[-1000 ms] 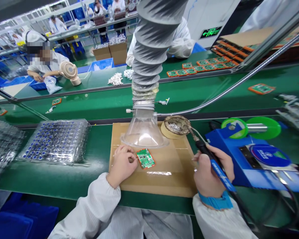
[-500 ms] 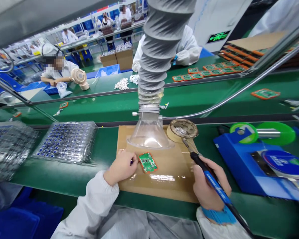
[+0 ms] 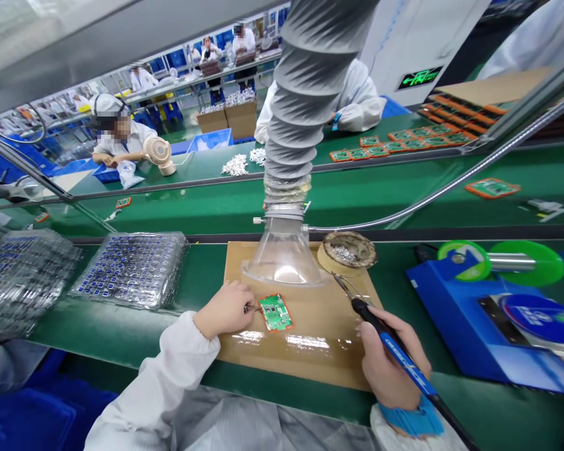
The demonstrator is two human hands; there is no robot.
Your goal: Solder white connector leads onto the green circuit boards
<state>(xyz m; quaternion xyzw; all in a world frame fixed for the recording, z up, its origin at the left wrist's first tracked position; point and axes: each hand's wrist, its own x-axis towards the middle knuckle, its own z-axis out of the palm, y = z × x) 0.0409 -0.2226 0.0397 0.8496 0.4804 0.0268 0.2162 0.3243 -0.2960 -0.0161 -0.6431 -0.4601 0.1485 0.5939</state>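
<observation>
My right hand (image 3: pixel 395 363), with a blue band at the wrist, is closed around a blue and black soldering iron (image 3: pixel 399 354). Its metal tip, with a thin guide alongside, points up and left, just in front of the round tip-cleaning dish (image 3: pixel 348 250). A green circuit board with an orange edge (image 3: pixel 276 312) lies on the brown cardboard sheet (image 3: pixel 319 363). Left of the board, my left hand (image 3: pixel 225 308) is closed in a pinch. From its fingers a thin dark tweezer-like item (image 3: pixel 252 307) reaches to the board's left edge; its exact kind is unclear.
Above the board hangs a clear fume hood (image 3: pixel 284 257) on a grey hose. A blue solder-reel feeder (image 3: pixel 455 313) stands at right, clear plastic trays (image 3: pixel 131 266) at left. Beyond the green conveyor (image 3: pixel 216 210) co-workers sit near more boards (image 3: pixel 395 143).
The soldering iron's tip has moved left and toward me, off the dish's rim. My left hand has shifted slightly left relative to the board. The camera view has shifted a little.
</observation>
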